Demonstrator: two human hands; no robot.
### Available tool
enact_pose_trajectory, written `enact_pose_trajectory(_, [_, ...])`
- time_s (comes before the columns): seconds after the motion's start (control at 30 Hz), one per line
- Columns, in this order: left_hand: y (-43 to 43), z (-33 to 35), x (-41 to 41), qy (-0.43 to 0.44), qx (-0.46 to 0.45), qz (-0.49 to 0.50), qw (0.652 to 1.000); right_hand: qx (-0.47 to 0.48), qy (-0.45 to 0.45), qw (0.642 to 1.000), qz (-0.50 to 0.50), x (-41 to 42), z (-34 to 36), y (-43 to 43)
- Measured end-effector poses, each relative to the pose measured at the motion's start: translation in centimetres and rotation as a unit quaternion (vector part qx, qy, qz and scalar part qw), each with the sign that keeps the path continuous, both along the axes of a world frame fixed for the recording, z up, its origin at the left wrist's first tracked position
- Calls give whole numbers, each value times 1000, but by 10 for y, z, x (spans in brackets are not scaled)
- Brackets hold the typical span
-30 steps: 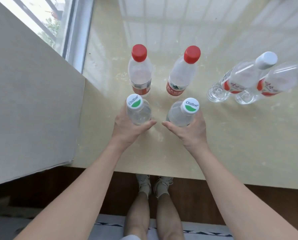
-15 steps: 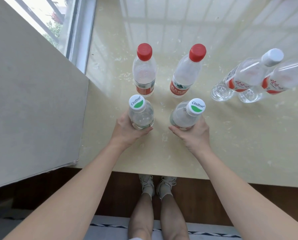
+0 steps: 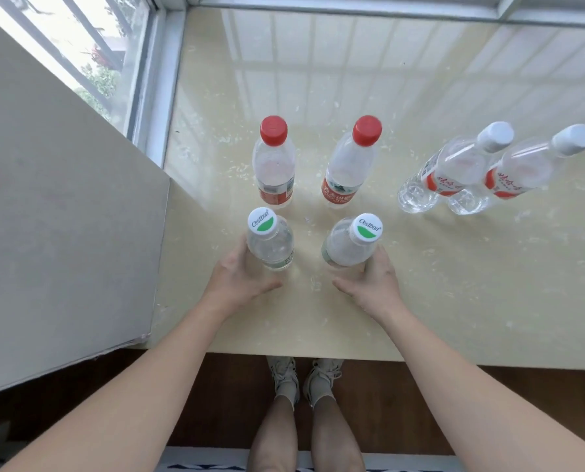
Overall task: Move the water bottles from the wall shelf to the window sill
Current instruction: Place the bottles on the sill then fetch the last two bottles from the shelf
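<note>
Release is what we read here. A second ago each thumb was wrapped across the front of its bottle. Now the left hand point(image 3: 240, 281) and the right hand point(image 3: 369, 284) have slackened, and the thumbs lie stretched along the window sill point(image 3: 420, 301) just short of the bottle bases. Only the outer fingers are at the bottles' sides. So we call both hands loosened and clamped on nothing, well apart from each other, though the fingers behind the bottles are partly hidden.

The left green-capped bottle point(image 3: 270, 243) and the right green-capped bottle point(image 3: 349, 243) stand upright on the sill near its front edge, with a gap between them. Just behind them stand two red-capped bottles point(image 3: 274, 165). Off to the right, a pair of white-capped bottles point(image 3: 454, 168) stand close together.

We judge this delivery done, with six bottles on the sill. The wall shelf is out of view, so we cannot tell whether more remain. The hands need only draw straight back without nudging the pair.
</note>
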State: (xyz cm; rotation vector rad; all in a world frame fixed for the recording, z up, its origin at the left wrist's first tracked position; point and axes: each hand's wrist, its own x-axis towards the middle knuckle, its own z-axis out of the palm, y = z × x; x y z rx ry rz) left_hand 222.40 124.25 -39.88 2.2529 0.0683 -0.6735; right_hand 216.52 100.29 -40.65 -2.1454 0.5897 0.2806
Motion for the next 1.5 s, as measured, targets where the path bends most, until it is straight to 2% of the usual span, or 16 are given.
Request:
enact_pose_trajectory(0.07, [11, 20, 1, -18, 81, -59, 995, -53, 50, 996, 51, -2, 16, -12])
enact_pose_trajectory(0.17, [26, 56, 6, -89, 226, -138, 960, -141, 89, 976, 140, -1, 54, -26])
enact_pose_trajectory(0.33, [33, 129, 17, -207, 285, -158, 922, -246, 41, 947, 202, 12, 135, -34])
enact_pose_trajectory(0.47, [23, 194, 23, -258, 280, -117, 917, -308, -53, 918, 245, 28, 198, -32])
enact_pose_trajectory(0.6, [6, 254, 36, -312, 262, -100, 908, -362, -124, 893, 236, 52, 261, -26])
enact_pose_trajectory(0.87, [-21, 349, 62, -418, 254, -125, 863, -431, -236, 840, 232, 86, 366, -16])
enact_pose_trajectory(0.97, [-28, 379, 71, -454, 254, -123, 845, -437, -274, 830, 212, 98, 395, -15])
enact_pose_trajectory(1.27, [-53, 421, 75, -494, 239, -145, 823, -443, -282, 836, 156, 82, 433, -27])
enact_pose_trajectory(1.5, [-110, 422, 62, -517, 180, -232, 804, -483, -242, 840, 53, 26, 440, -66])
